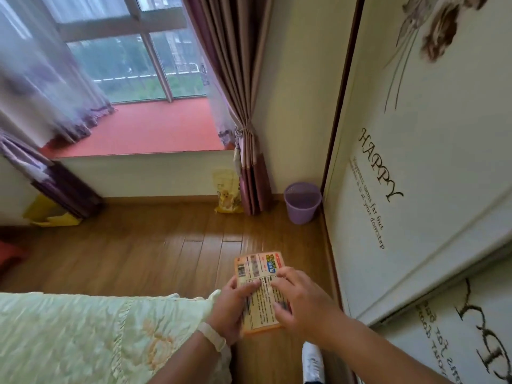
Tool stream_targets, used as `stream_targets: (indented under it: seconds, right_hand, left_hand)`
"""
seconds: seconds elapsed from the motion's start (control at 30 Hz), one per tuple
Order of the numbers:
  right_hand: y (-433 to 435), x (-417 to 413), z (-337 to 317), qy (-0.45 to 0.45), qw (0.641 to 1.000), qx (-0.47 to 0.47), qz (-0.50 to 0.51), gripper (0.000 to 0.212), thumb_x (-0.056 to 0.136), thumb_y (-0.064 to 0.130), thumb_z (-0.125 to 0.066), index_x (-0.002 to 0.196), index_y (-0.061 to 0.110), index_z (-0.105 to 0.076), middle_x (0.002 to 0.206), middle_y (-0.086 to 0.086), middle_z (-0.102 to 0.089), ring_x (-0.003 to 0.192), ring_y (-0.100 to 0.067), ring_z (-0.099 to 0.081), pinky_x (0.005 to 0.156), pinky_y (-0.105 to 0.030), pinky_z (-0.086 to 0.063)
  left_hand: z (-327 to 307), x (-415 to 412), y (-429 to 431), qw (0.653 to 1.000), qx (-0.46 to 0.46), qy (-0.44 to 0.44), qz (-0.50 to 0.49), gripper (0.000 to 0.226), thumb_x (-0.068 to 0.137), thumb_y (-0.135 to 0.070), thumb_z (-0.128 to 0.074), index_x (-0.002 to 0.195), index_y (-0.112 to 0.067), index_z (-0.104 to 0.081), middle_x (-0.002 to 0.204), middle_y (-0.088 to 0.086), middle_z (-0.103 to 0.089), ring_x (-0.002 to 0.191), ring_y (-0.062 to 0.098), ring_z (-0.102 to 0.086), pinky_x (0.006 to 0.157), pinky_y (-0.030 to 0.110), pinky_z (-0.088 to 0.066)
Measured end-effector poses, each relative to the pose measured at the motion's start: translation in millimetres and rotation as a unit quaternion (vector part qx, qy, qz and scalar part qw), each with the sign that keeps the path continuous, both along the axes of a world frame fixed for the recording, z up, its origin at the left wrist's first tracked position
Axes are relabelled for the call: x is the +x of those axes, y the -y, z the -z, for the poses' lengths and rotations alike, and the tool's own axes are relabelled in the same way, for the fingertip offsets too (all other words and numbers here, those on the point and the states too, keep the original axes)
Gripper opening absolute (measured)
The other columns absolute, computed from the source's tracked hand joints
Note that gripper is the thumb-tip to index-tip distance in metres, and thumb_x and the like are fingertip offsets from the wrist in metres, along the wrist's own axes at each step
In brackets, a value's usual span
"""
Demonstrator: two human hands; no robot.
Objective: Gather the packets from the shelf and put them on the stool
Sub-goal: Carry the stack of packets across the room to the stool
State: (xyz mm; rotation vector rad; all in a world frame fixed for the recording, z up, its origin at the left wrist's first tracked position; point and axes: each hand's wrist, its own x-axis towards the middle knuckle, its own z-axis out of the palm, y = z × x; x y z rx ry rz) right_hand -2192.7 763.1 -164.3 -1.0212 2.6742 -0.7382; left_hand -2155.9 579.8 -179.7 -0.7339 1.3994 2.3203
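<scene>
The person holds an orange packet (260, 292) with both hands, in the air over the wooden floor (138, 245), near the green bed cover (83, 333) on the left and the tall white door (415, 162) on the right. It looks like one packet, but there could be more stacked under it; that cannot be told.

The step now seems to be carrying it to the stool. A red shape (11, 256) at the far left edge may be the stool, but it is too blurry to be sure. To do this well, the person should keep the packet flat, hold it on both sides, and walk slowly so nothing slips out.

The left hand (232, 303) grips the left edge, fingers curled on top. The right hand (299, 297) presses its fingers (279, 284) on the packet's face and right side. Both hands are closed on it.
</scene>
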Motion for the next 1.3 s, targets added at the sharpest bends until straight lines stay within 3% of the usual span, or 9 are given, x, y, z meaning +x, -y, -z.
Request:
stream_targets:
  seconds: [0.1, 0.37, 0.53, 0.8, 0.97, 1.07, 1.17, 1.3]
  right_hand:
    - [1, -56, -10, -0.005, 1.000, -0.007, -0.029, 0.040, 0.094, 0.037, -0.051, 0.130, 0.021, -0.047, 0.141, 0.004, -0.037, 0.124, -0.014, -0.039, 0.095, -0.026, -0.048]
    - [30, -157, -13, -0.001, 0.993, 0.004, -0.116, 0.044, 0.093, 0.038, -0.052, 0.134, 0.023, -0.045, 0.143, 0.004, -0.035, 0.126, -0.012, -0.037, 0.098, -0.028, -0.046]
    - [69, -213, -13, -0.026, 0.987, 0.011, -0.158, 0.045, 0.092, 0.036, -0.056, 0.133, 0.020, -0.048, 0.144, -0.001, -0.039, 0.129, -0.018, -0.039, 0.100, -0.033, -0.046]
    - [163, -311, -6, -0.037, 0.979, 0.062, -0.189, 0.046, 0.094, 0.038, -0.052, 0.136, 0.022, -0.045, 0.147, 0.000, -0.035, 0.130, -0.017, -0.035, 0.103, -0.031, -0.040]
    - [232, -374, -9, -0.044, 0.979, 0.068, -0.186, 0.043, 0.093, 0.040, -0.053, 0.132, 0.023, -0.048, 0.142, 0.001, -0.040, 0.127, -0.017, -0.039, 0.101, -0.032, -0.044]
    - [283, -406, -16, -0.061, 0.978, 0.050, -0.193, 0.038, 0.090, 0.038, -0.053, 0.124, 0.020, -0.054, 0.134, 0.000, -0.047, 0.121, -0.020, -0.045, 0.097, -0.037, -0.048]
    - [321, -428, -21, -0.078, 0.977, 0.016, -0.196, 0.036, 0.091, 0.035, -0.058, 0.124, 0.020, -0.054, 0.134, 0.001, -0.048, 0.123, -0.018, -0.044, 0.097, -0.031, -0.049]
    - [379, -456, -29, -0.076, 0.971, 0.006, -0.229, 0.037, 0.090, 0.038, -0.056, 0.123, 0.023, -0.052, 0.134, 0.002, -0.045, 0.124, -0.019, -0.041, 0.097, -0.034, -0.050]
  left_hand:
    - [-14, -45, 1, 1.000, 0.000, -0.011, -0.025, 0.034, 0.091, -0.003, -0.060, 0.125, -0.003, -0.054, 0.106, 0.025, -0.074, 0.091, 0.039, -0.074, 0.065, 0.044, -0.062]
    - [-22, -117, 15, 0.993, 0.003, -0.006, -0.121, 0.036, 0.090, -0.005, -0.063, 0.125, -0.004, -0.054, 0.111, 0.027, -0.072, 0.099, 0.043, -0.071, 0.081, 0.053, -0.059]
    - [-15, -163, 48, 0.985, -0.003, -0.012, -0.173, 0.033, 0.090, -0.003, -0.060, 0.122, -0.003, -0.055, 0.106, 0.025, -0.074, 0.092, 0.040, -0.073, 0.071, 0.048, -0.062]
    - [16, -255, 139, 0.981, 0.029, 0.001, -0.191, 0.038, 0.090, -0.006, -0.062, 0.127, -0.004, -0.053, 0.114, 0.027, -0.071, 0.098, 0.042, -0.071, 0.071, 0.047, -0.061]
    - [12, -319, 208, 0.980, 0.049, 0.000, -0.192, 0.035, 0.091, -0.005, -0.061, 0.125, -0.007, -0.055, 0.111, 0.024, -0.073, 0.097, 0.040, -0.072, 0.074, 0.049, -0.062]
    - [2, -346, 259, 0.981, 0.056, -0.019, -0.183, 0.036, 0.092, -0.005, -0.061, 0.127, -0.008, -0.054, 0.114, 0.025, -0.072, 0.100, 0.042, -0.070, 0.077, 0.050, -0.061]
    - [-12, -369, 298, 0.981, 0.037, -0.026, -0.190, 0.035, 0.093, -0.008, -0.060, 0.128, -0.010, -0.053, 0.114, 0.023, -0.072, 0.102, 0.042, -0.070, 0.081, 0.052, -0.060]
    - [-23, -383, 348, 0.969, 0.066, -0.043, -0.235, 0.034, 0.094, -0.007, -0.058, 0.128, -0.010, -0.053, 0.115, 0.025, -0.071, 0.101, 0.042, -0.070, 0.076, 0.050, -0.062]
